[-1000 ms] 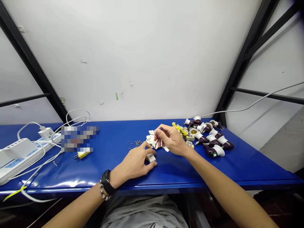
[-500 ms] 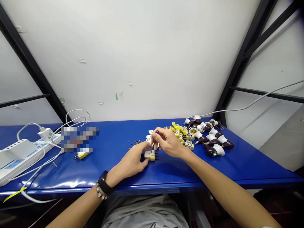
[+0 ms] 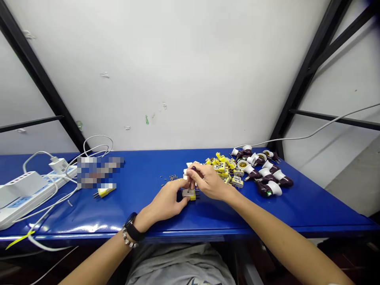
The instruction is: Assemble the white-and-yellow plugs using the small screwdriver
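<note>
Power strip (image 3: 26, 198), white, on blue desk (image 3: 142, 209), far left. Single yellow plug (image 3: 105, 192) beside it. Small screws (image 3: 173, 178), loose on the desk. Left hand (image 3: 166, 200) gripping a yellow-and-white plug (image 3: 188, 193) down on the desk; right hand (image 3: 209, 181) pinching a small screwdriver (image 3: 190, 179), tip against that plug. Heap of yellow plugs (image 3: 222, 166) just right. Dark lamp sockets (image 3: 267, 178), far right.
</note>
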The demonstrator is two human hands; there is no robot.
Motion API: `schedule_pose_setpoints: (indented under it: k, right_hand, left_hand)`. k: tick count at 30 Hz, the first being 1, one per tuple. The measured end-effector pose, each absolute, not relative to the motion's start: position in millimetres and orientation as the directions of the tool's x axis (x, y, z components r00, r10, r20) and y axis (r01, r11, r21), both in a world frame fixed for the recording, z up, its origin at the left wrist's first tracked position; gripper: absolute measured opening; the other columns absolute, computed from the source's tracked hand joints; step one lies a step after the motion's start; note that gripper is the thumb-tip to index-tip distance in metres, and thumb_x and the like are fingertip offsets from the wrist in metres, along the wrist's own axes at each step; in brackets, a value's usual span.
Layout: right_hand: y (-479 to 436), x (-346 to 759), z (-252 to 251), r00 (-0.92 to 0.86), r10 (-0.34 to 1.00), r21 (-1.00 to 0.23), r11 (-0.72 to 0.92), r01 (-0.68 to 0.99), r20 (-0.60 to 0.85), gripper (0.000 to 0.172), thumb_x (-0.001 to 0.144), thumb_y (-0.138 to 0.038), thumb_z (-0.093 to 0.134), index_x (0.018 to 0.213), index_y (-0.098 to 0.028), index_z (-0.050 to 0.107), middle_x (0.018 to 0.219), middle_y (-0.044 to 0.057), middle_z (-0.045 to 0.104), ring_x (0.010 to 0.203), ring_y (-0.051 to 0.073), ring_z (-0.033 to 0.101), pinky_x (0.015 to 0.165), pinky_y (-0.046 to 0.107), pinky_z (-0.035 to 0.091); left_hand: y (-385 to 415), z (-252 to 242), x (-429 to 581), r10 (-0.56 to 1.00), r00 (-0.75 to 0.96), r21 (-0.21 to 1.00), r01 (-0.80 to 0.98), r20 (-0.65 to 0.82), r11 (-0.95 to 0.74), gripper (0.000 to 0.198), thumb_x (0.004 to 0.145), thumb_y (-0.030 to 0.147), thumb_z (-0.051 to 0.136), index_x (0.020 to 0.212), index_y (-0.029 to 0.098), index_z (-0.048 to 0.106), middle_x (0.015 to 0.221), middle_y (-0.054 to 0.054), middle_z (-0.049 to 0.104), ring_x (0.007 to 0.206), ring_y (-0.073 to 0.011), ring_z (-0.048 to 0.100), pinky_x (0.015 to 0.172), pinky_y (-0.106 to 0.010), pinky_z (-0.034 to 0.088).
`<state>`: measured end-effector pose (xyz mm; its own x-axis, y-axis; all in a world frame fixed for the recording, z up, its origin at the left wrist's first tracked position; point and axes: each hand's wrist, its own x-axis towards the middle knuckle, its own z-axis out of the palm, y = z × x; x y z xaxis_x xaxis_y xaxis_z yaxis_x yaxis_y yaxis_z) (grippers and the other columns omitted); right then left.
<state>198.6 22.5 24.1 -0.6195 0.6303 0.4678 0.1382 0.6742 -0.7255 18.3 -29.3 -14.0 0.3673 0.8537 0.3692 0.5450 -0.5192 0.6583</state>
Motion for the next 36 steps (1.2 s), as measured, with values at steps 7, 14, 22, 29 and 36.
schedule_pose_setpoints:
  k: [7,14,22,29,36]
  right_hand:
    - [23,191,19,-0.416,0.696,-0.705,0.691,0.163,0.586,0.022,0.09,-0.038,0.065,0.098,-0.018,0.07,0.083,0.005,0.069,0.063,0.014,0.062,0.057,0.026,0.05]
    - [22,191,22,-0.4,0.711,-0.691,0.688,0.224,0.578,0.022,0.09,-0.036,0.064,0.082,-0.017,0.072,0.065,0.0,0.066,0.052,0.011,0.052,0.051,0.024,0.041]
    - [27,190,15,-0.423,0.762,-0.831,0.556,0.037,0.491,0.029,0.086,-0.043,0.069,0.099,-0.018,0.071,0.074,0.003,0.071,0.057,0.015,0.063,0.053,0.026,0.051]
    - [25,192,21,-0.491,0.712,-0.805,0.592,0.037,0.501,0.026,0.094,-0.042,0.06,0.093,-0.018,0.07,0.083,0.004,0.073,0.056,0.012,0.058,0.054,0.025,0.049]
    - [24,189,19,-0.477,0.737,-0.855,0.515,-0.061,0.479,0.03,0.087,-0.047,0.068,0.097,-0.019,0.069,0.087,0.005,0.073,0.061,0.013,0.061,0.056,0.025,0.05]
  left_hand:
    - [-19,-13,19,0.884,0.313,0.772,0.44,0.346,-0.458,0.026,0.097,0.03,0.049,0.089,0.016,0.07,0.086,-0.004,0.076,0.08,-0.0184,0.07,0.078,-0.028,0.055]
    - [-19,-18,17,0.881,0.32,0.764,0.447,0.348,-0.464,0.024,0.097,0.029,0.048,0.086,0.019,0.067,0.085,-0.003,0.076,0.078,-0.018,0.071,0.076,-0.027,0.055]
    - [-16,-21,15,0.878,0.311,0.741,0.474,0.364,-0.475,0.023,0.097,0.032,0.05,0.086,0.019,0.065,0.084,-0.003,0.075,0.074,-0.0173,0.069,0.072,-0.026,0.054]
    - [-17,-22,16,0.881,0.288,0.756,0.455,0.376,-0.471,0.019,0.095,0.031,0.053,0.084,0.018,0.063,0.08,-0.002,0.072,0.068,-0.0148,0.065,0.066,-0.024,0.052]
    - [-17,-23,18,0.874,0.277,0.742,0.463,0.398,-0.485,0.016,0.094,0.028,0.056,0.086,0.018,0.065,0.081,-0.002,0.072,0.067,-0.0142,0.065,0.065,-0.023,0.052]
